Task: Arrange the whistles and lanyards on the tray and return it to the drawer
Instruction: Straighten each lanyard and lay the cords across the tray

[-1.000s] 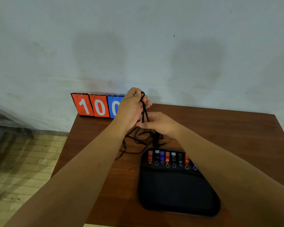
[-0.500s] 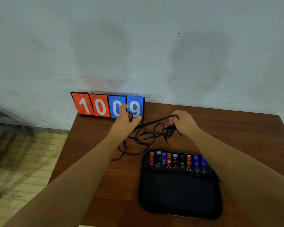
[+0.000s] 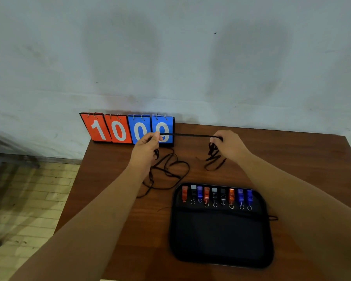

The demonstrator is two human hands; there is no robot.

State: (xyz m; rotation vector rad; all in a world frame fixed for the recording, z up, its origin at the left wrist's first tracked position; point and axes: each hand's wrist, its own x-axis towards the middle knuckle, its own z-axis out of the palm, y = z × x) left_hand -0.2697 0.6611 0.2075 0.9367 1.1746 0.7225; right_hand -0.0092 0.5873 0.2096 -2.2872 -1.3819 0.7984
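A black tray lies on the brown table, with several orange, black and blue whistles lined up along its far edge. My left hand and my right hand each pinch one end of a black lanyard, stretched taut between them above the table. A bunch of the same cord hangs in loops below my right hand. More black lanyards lie tangled on the table under my left hand, beyond the tray.
A flip scoreboard with red and blue number cards stands at the table's back left against the wall. The table's left edge drops to a wooden floor. The wall is right behind the table.
My hands were together at the lanyard a second ago. They have moved apart sideways, pulling the cord straight and taut between them.
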